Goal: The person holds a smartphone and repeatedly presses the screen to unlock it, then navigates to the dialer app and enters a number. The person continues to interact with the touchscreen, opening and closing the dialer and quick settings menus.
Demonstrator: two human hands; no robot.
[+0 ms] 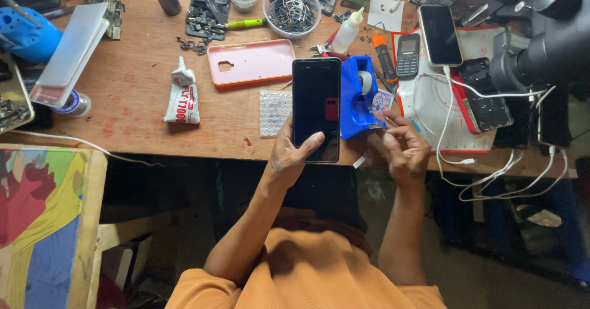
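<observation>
My left hand (289,154) holds a black smartphone (316,103) upright by its lower end, thumb across the bottom of the dark screen. My right hand (401,146) is at the table's front edge with fingers curled, pinching a small strip of clear tape (360,161) pulled from the blue tape dispenser (357,98) that stands just right of the phone. A pink phone case (251,61) lies flat behind the phone, and a small piece of bubble wrap (274,111) lies to its left.
On the wooden workbench (141,94): a white glue tube (182,95), clear bowls of small parts (291,7), a small keypad phone (407,55), two more smartphones (440,35), white cables (491,174), a microscope (541,32) at right. A painted wooden board (43,217) sits lower left.
</observation>
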